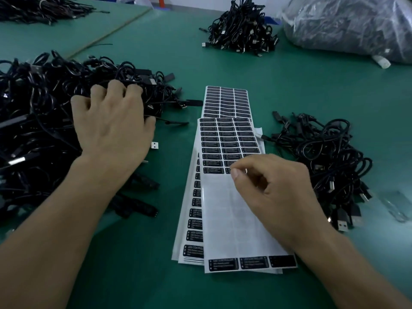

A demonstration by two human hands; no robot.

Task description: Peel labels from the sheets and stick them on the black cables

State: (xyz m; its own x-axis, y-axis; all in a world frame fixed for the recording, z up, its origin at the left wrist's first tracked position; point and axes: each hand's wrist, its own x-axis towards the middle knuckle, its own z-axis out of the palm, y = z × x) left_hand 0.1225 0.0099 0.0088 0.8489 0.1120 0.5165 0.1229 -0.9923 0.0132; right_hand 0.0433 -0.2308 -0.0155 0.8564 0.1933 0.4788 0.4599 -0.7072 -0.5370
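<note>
The left hand (111, 123) curls its fingers into the heap of black cables (40, 103), gripping some. The right hand (274, 190) pinches a label (228, 170) on the top sheet (231, 215) between thumb and forefinger. Both lie on the green tabletop (289, 85). Further off, a clear plastic bag (352, 25) holds more dark cables.

I get one head-worn view, facing forward and down. It sits close above the left hand (111, 128), right hand (278, 192) and green worktop (289, 85).
</note>
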